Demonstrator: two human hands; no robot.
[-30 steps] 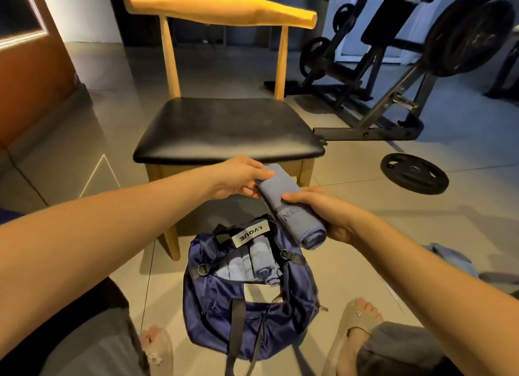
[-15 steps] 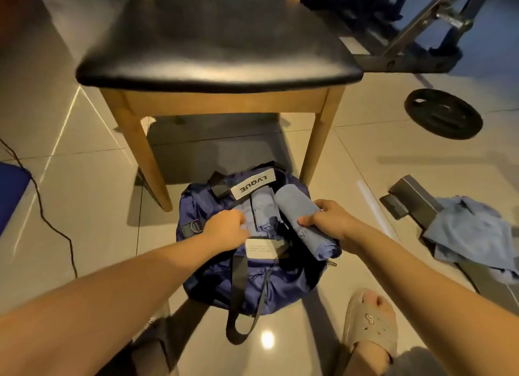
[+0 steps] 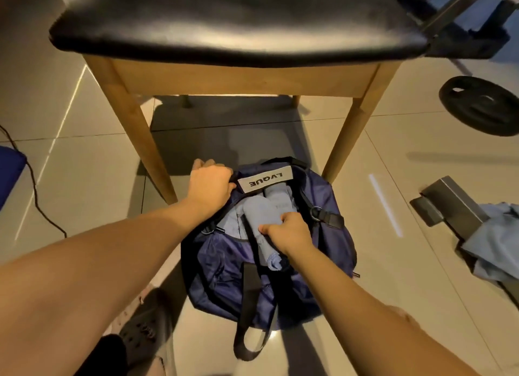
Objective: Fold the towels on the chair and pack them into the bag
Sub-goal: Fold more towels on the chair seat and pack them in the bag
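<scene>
One rolled towel (image 3: 258, 215) gripped in your right hand (image 3: 289, 234), half in bag (image 3: 331, 249); left hand (image 3: 209, 187) grips bag rim. Next: push it down beside packed towels (image 3: 280, 199).

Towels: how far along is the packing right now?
Done: rolled towels lie inside the bag; the visible chair seat holds none. In hand: the right hand holds another roll in the opening, left hand grips the rim. Left: seat it, let go.

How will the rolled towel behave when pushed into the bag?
Probably soft and light: the right hand pinches the rolled towel alone. It may loosen, its spiral end being free. The bag looks limp, so the left hand holding its rim likely helps.
</scene>
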